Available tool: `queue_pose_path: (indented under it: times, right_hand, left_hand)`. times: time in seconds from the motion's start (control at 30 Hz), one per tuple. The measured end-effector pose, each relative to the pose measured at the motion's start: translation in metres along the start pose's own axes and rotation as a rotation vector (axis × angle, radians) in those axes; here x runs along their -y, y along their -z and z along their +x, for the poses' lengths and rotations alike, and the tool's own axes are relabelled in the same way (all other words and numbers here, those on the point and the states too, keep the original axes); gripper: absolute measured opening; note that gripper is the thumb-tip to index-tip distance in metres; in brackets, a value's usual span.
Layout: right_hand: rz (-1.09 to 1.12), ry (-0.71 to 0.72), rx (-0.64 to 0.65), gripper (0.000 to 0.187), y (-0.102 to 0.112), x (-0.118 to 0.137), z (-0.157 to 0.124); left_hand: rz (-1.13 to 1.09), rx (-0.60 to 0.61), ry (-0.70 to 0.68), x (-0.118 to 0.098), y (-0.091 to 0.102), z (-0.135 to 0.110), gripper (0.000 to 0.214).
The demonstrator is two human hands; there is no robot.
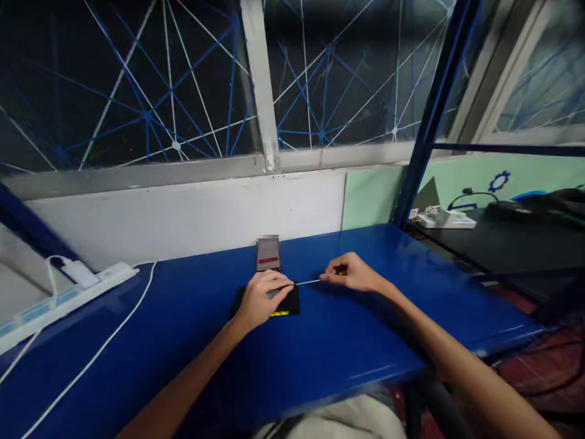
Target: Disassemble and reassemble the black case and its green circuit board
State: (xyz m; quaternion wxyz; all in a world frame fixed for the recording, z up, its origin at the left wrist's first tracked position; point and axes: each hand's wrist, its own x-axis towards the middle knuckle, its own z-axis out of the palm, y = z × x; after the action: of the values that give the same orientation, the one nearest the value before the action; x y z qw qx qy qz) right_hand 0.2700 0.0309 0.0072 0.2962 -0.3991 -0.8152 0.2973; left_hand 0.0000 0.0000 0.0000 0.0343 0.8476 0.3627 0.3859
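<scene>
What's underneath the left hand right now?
Under the left hand lies a flat black item, a yellow strip showing along its near edge. A bit of something grey shows between thumb and fingers; its full shape, and the black item's middle, are covered.

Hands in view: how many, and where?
2. The left hand is over the black pad; the right hand is farther right, over the blue tabletop. A thin rod spans between their fingers.

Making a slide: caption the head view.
Left hand and right hand, thin rod between them, over a blue table.
</scene>
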Motion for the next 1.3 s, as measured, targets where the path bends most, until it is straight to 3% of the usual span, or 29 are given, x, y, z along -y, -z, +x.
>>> queue_pose_path:
  times: [0.77, 1.3]
  right_hand:
    - [-0.05, 0.024, -0.03, 0.037, 0.002, 0.005, -0.001]
    - [-0.211, -0.073, -0.01, 0.033, 0.008, -0.003, 0.0]
  left_hand:
    - [0.059, 0.007, -0.046, 0.002, -0.002, -0.002, 0.017]
    - [0.096, 0.049, -0.01, 0.007, -0.004, -0.005, 0.02]
